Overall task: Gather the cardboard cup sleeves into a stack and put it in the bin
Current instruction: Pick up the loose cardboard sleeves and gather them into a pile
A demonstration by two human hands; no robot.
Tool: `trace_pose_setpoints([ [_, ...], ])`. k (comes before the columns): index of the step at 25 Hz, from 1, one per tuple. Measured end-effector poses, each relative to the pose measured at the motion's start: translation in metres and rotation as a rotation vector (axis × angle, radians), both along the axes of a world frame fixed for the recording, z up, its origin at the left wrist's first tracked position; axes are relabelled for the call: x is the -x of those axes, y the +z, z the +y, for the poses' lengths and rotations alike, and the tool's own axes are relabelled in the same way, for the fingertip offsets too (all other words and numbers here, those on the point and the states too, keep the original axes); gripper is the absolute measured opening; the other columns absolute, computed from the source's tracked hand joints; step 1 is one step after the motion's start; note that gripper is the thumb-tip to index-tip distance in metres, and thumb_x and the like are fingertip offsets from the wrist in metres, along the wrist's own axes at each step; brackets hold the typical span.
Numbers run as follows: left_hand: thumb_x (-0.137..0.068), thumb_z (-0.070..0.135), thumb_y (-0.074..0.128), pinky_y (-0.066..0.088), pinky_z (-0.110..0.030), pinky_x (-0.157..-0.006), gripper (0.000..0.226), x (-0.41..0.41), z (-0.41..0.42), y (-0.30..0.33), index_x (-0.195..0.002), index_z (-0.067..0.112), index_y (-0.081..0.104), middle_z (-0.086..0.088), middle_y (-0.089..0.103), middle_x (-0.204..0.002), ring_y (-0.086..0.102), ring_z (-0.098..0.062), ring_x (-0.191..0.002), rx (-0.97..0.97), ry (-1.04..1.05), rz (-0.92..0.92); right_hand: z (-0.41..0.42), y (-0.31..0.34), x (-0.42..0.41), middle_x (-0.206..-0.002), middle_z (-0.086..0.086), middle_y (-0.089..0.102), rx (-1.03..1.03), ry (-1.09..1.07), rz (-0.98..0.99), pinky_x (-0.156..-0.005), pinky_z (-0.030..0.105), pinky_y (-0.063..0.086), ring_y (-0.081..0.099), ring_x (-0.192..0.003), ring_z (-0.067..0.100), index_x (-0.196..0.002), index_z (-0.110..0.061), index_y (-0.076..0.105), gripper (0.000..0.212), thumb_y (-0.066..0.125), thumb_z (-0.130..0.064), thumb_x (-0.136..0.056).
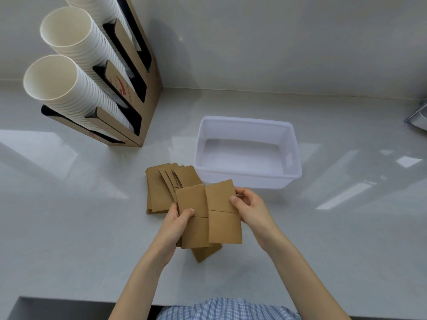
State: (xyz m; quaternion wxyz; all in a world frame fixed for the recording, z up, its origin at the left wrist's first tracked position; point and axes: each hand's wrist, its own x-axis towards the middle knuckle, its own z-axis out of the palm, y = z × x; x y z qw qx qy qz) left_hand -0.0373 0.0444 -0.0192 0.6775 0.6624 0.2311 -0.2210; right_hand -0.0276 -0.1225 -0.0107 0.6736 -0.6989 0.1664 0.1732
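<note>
Pale glossy countertop [69,204] carries a translucent white plastic bin [248,181]. Just in front of the bin, the left hand [178,224] pinches one flat brown cardboard cup sleeve [194,218], and the right hand [250,207] pinches another sleeve [223,218] beside it. More sleeves [161,188] lie fanned left of the bin, near a cardboard cup dispenser [147,107].

The top cup stack [92,3] runs off the upper edge; a metal object [418,114] is cut at the right; dispenser print [120,87] is unreadable.
</note>
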Motion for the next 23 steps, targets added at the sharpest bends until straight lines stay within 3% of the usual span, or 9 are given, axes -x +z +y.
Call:
trace_pose_setpoints([
  [6,-0.09,0.034,0.046,0.049,-0.028,-0.07,0.029,0.002,-0.003,0.002,-0.118,0.032,0.042,0.012,0.058,-0.105,0.057,-0.008,-0.095,0.091,0.019,-0.032,0.023,-0.01,0.002,-0.082,-0.002,0.056,0.067,0.06,-0.027,-0.078,0.036,0.056,0.057,-0.079,0.014,-0.101,-0.016,0.057,0.015,0.058,-0.017,-0.086],
  [11,-0.087,0.026,0.054,0.05,-0.029,-0.067,0.035,0.005,-0.002,-0.001,-0.12,0.028,0.041,0.01,0.059,-0.103,0.059,-0.009,-0.093,0.044,-0.042,-0.054,0.034,-0.011,0.003,-0.068,-0.008,0.049,0.229,0.117,-0.086,-0.068,0.023,0.045,0.048,-0.066,0.006,-0.098,-0.02,0.053,0.02,0.063,-0.025,-0.082],
  [15,-0.088,0.024,0.053,0.049,-0.03,-0.063,0.034,0.005,0.004,-0.002,-0.118,0.027,0.038,0.01,0.057,-0.098,0.057,-0.01,-0.087,0.013,0.007,-0.048,0.039,-0.013,0.002,-0.077,-0.006,0.053,0.229,0.128,-0.059,-0.075,0.03,0.049,0.054,-0.077,0.012,-0.097,-0.021,0.051,0.011,0.053,-0.029,-0.089],
  [18,-0.088,0.027,0.052,0.048,-0.031,-0.064,0.04,0.002,0.017,-0.002,-0.125,0.024,0.038,0.004,0.056,-0.104,0.056,-0.013,-0.089,-0.013,0.06,-0.043,0.037,-0.019,0.004,-0.081,-0.006,0.054,0.307,0.159,-0.052,-0.072,0.025,0.046,0.054,-0.078,0.011,-0.095,-0.021,0.051,0.008,0.047,-0.027,-0.091],
  [20,-0.088,0.027,0.052,0.048,-0.032,-0.065,0.044,0.0,0.026,-0.001,-0.128,0.024,0.037,0.0,0.056,-0.112,0.056,-0.016,-0.093,-0.022,0.081,-0.053,0.038,-0.025,0.007,-0.089,-0.004,0.054,0.44,0.242,-0.051,-0.072,0.024,0.044,0.052,-0.082,0.012,-0.102,-0.019,0.051,0.017,0.05,-0.03,-0.089],
  [23,-0.088,0.025,0.052,0.049,-0.033,-0.066,0.04,0.002,0.039,-0.001,-0.125,0.025,0.039,0.004,0.059,-0.106,0.058,-0.015,-0.092,-0.011,0.119,-0.08,0.046,-0.035,0.015,-0.117,0.005,0.046,0.766,0.445,-0.04,-0.082,0.03,0.04,0.048,-0.105,0.021,-0.118,-0.013,0.044,0.045,0.054,-0.041,-0.085],
])
